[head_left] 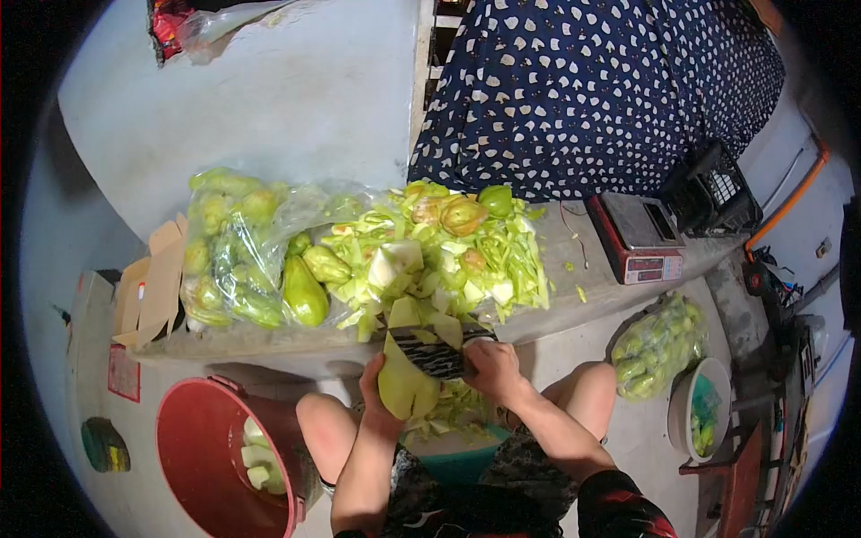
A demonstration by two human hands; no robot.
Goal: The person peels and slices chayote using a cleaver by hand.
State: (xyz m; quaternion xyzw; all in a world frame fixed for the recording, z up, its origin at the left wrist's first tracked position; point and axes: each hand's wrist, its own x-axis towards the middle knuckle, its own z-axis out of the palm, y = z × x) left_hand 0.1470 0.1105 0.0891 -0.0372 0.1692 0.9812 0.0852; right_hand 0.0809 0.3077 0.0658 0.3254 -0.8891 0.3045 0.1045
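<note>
A peeled pale-green chayote is in my left hand, whose fingers wrap round its left side. My right hand is closed beside it, around the handle of a tool; its blade looks dark and streaked and lies against the chayote's upper right. Cut pieces sit just above the blade. Below my hands, a teal basin between the legs holds green peelings. On the ledge ahead lies a heap of peelings with whole chayotes at its left.
A plastic bag of chayotes and a cardboard box stand left on the ledge. A red scale and black crate are right. On the floor are a red bin, another bag and a white basin.
</note>
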